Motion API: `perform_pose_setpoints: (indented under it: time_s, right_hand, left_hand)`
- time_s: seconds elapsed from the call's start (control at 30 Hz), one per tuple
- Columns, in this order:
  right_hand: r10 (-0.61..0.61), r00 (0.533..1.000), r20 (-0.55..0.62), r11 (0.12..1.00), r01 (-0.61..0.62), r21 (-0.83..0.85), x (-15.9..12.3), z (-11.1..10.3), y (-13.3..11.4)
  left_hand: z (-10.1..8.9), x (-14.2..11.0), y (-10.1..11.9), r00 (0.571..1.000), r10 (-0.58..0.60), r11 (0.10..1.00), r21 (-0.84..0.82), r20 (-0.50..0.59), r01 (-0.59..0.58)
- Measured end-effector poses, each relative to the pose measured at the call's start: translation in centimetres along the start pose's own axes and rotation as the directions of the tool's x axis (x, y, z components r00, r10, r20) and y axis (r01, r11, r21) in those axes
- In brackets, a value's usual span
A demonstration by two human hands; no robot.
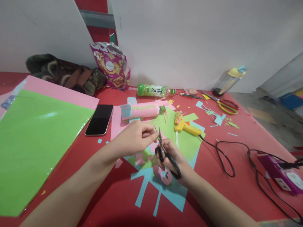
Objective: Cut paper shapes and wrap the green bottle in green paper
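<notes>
My right hand [174, 157] grips black-handled scissors [165, 151], blades pointing up and away. My left hand [136, 137] is pinched, fingertips meeting right at the scissor blades, holding a small piece I cannot make out. Under both hands lie cut scraps of blue paper [165, 192], pink paper [165, 175] and green paper [182, 138] on the red table [227, 186]. Just beyond stands a bottle wrapped in pink paper [142, 111], lying on its side.
A yellow glue gun [183, 124] with black cord [224, 157] lies right of my hands; a purple power strip [281, 171] at far right. A phone [99, 119], large green sheet [33, 138] and pink sheet [59, 91] lie left. Green bottle [153, 90], snack bag [112, 64], yellow scissors [227, 105] behind.
</notes>
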State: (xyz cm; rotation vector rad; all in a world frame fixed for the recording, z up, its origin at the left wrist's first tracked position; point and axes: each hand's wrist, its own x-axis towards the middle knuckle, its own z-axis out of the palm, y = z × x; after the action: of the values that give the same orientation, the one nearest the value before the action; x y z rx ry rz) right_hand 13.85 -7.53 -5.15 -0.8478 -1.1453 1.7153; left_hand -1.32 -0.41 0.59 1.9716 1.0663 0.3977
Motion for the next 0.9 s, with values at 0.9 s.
perform_pose_setpoints:
  time_s: [0.9]
  right_hand:
    - [-0.032,0.995,-0.092,0.999,0.033,0.01,0.15,-0.08,0.32]
  left_hand:
    - [0.22,0.32,-0.12,0.992,-0.044,0.994,-0.105,-0.118,0.032]
